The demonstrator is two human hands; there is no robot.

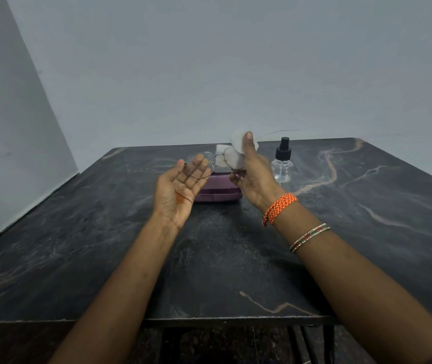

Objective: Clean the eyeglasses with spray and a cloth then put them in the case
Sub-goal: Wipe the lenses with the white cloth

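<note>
Thin metal-framed eyeglasses point(219, 154) are held up above the table between both hands. My left hand point(178, 195) is palm up, its fingers behind the left lens and its thumb at the outer rim, pinching it. With thumb on top, my right hand point(256, 177) pinches a white cloth point(238, 140) over the right lens. A purple case point(217, 191) lies on the table just behind and below the hands, partly hidden by them. To the right of my right hand stands a clear spray bottle point(282, 166) with a black nozzle.
The dark marble-patterned table point(104, 232) reaches a pale wall at the back and a white panel on the left. Its front edge is close to me, with dark metal legs below. My right wrist wears an orange band and a beaded bracelet.
</note>
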